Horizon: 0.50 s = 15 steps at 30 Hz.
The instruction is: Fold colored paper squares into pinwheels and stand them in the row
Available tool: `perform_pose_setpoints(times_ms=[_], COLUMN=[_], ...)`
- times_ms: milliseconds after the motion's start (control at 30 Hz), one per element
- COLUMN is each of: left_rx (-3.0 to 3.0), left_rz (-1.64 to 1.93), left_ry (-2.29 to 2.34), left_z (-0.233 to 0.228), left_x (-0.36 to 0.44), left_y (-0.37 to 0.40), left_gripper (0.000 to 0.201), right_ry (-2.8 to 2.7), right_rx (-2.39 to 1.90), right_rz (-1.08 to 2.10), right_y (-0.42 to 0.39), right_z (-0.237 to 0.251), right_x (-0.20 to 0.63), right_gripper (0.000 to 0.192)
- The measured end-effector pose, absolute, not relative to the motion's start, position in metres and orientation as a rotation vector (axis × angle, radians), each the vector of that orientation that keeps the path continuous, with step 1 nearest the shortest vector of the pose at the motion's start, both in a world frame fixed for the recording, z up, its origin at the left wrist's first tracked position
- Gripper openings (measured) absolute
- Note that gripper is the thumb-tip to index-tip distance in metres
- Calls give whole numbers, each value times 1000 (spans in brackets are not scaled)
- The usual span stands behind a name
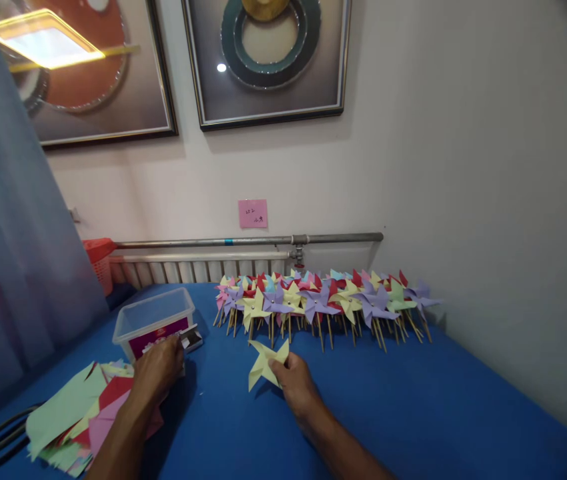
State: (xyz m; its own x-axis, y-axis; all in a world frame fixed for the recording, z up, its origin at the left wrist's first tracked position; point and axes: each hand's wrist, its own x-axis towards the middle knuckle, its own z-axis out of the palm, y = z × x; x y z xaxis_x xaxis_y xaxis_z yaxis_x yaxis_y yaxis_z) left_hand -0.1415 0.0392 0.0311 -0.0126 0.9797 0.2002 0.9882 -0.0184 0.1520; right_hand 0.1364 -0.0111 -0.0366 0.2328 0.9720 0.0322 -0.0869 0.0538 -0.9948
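My right hand (296,385) pinches a pale yellow paper pinwheel (262,363) by its middle, thumb on top, just above the blue surface. No stick shows on this pinwheel. At the left, my left hand (159,363) is closed, its fingertips at a small open box (192,338) with dark contents. What those fingers grip is hidden. Right behind that hand stands a clear plastic tub (156,317) with a purple label. Cut paper sheets (66,407) in green, yellow, red and pink lie in a pile beside and under my left forearm.
Many finished pinwheels (318,301) on wooden sticks lie in a row along the table's back. Dark-handled scissors (1,437) stick out from the paper pile. A blue curtain (23,233) hangs at left; a radiator pipe (258,241) runs along the wall behind the blue-covered table (413,407).
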Motion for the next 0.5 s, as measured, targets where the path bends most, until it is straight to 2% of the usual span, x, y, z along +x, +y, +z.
perform_pose_setpoints(times_ms=[200, 367, 500], left_rx=[-2600, -2943, -3112], left_rz=[-606, -514, -545], left_ry=[-1973, -1665, -1466], left_z=[16, -2, -3], left_x=[-103, -59, -55], left_y=[36, 19, 13], left_gripper=[17, 18, 23], right_ry=[-971, -945, -940], right_rx=[-1185, -1192, -1214], right_rz=[1065, 1044, 1038], right_y=[-12, -9, -8], right_z=[-38, -41, -43], right_x=[138, 139, 141], right_gripper=[26, 25, 31])
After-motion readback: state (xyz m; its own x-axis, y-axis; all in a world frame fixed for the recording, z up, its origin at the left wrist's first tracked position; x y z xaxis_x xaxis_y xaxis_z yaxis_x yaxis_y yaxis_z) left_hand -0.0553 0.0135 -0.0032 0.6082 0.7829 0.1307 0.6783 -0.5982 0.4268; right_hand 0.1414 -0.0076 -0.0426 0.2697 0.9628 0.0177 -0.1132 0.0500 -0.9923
